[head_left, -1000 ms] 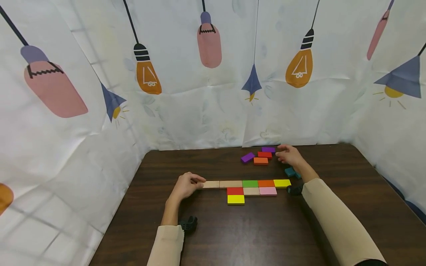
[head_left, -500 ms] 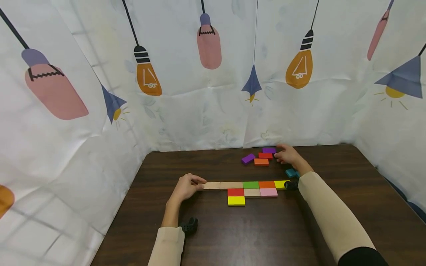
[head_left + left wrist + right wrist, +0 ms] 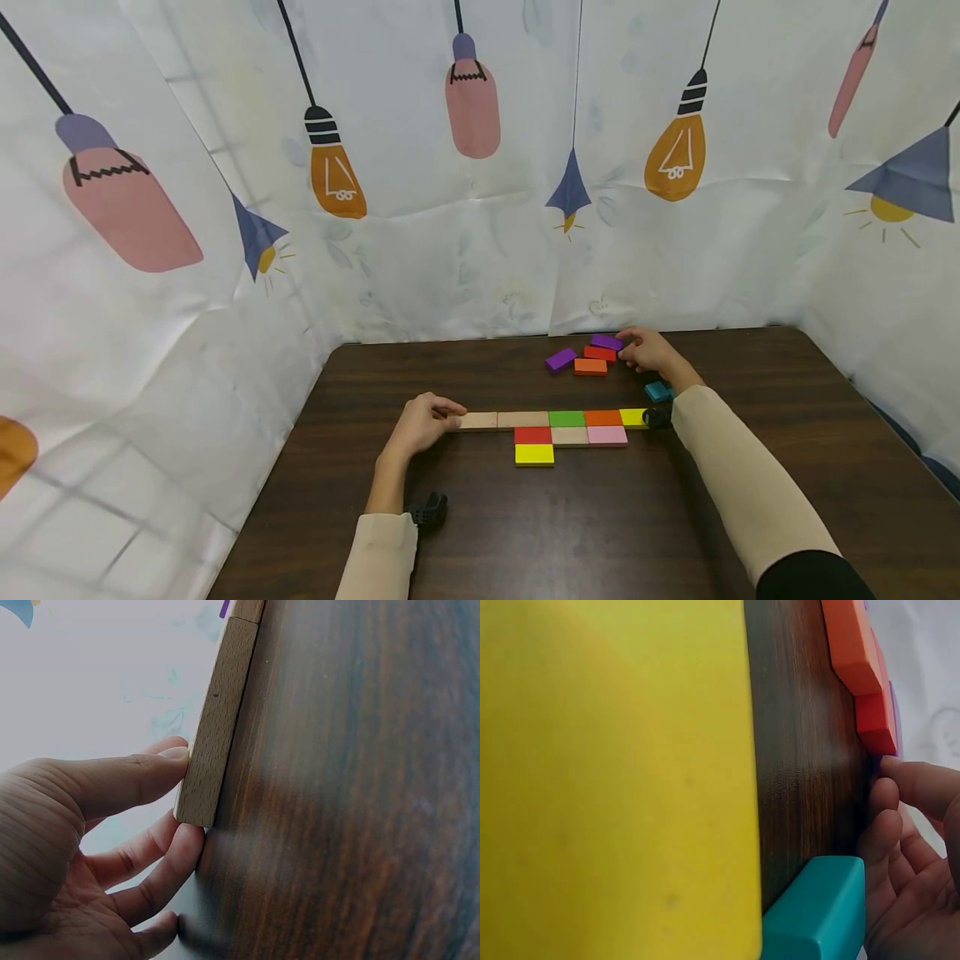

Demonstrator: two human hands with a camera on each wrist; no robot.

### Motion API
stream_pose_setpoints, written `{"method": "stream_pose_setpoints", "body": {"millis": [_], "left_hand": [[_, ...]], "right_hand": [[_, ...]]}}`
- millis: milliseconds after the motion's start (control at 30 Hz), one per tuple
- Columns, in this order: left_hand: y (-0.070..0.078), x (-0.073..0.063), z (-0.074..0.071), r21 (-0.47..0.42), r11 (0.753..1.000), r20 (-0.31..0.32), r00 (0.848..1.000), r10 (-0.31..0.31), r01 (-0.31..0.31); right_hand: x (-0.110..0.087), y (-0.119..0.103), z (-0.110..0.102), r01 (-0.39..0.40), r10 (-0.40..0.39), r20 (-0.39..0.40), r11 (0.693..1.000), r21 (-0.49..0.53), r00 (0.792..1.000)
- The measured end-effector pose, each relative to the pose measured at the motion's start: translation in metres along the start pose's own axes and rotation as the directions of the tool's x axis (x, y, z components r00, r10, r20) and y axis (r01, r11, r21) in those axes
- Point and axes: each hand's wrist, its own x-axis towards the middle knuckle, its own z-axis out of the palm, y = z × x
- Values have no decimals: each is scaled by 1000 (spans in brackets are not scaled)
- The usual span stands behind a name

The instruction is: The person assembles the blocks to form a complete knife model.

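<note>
My left hand (image 3: 420, 421) holds the left end of a natural wood block (image 3: 478, 421), which lies flat at the left end of a row. In the left wrist view my thumb (image 3: 161, 774) lies against the upper edge of the wooden block (image 3: 217, 712), and a fingertip touches its end. At the back of the table my right hand (image 3: 649, 350) pinches the right end of a purple block (image 3: 606, 342). That block is mostly hidden behind a red block (image 3: 875, 724) in the right wrist view. The red block (image 3: 599, 354) lies just in front of it.
An orange block (image 3: 590, 367) and another purple block (image 3: 560, 360) lie beside the red one. Teal blocks (image 3: 658, 391) sit under the right forearm. Green (image 3: 566, 419), orange and yellow blocks continue the row, with red, wood, pink and yellow blocks in front. A patterned curtain (image 3: 465, 250) surrounds the table.
My right hand has moved left onto the purple block, which has turned slightly. The right sleeve and wrist have shifted a little left. My left hand stays at the wooden block.
</note>
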Motion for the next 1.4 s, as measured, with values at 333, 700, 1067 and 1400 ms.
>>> {"method": "stream_pose_setpoints", "body": {"millis": [333,700,1067,1400], "left_hand": [[0,0,0,-2,1000,5,1000,17,-17],[-1,1,0,-7,1000,4,1000,7,-7],[-1,1,0,-11,1000,6,1000,0,0],[0,0,-1,1,1000,6,1000,-4,4]], "right_hand": [[0,-2,3,13,-14,-27,999,-46,1000],[0,0,2,18,-18,-7,999,-37,1000],[-1,-4,3,42,-40,23,995,-91,999],[-3,-5,2,61,-57,31,991,-120,998]]}}
